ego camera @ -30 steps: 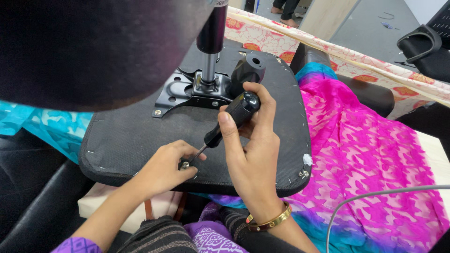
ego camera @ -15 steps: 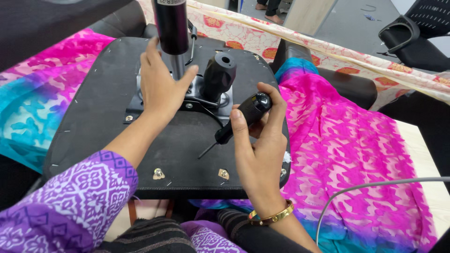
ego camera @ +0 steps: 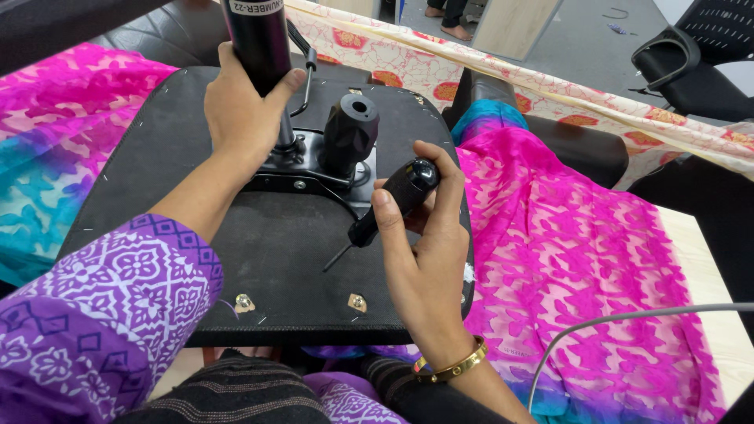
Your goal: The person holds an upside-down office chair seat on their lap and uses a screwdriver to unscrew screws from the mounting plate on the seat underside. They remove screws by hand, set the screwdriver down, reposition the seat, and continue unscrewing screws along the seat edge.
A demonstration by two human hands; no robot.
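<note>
Left hand [ego camera: 239,102] wrapped around the black gas-lift cylinder [ego camera: 255,39], which stands upright from the metal mechanism plate [ego camera: 302,169] on the upturned chair seat base [ego camera: 275,235]. Right hand [ego camera: 424,251] closed on the black screwdriver [ego camera: 385,208]; handle in the fist, shaft slanting down-left, tip just above the seat base, near the plate's front edge. Pink patterned cloth [ego camera: 565,259] lies right of the seat.
</note>
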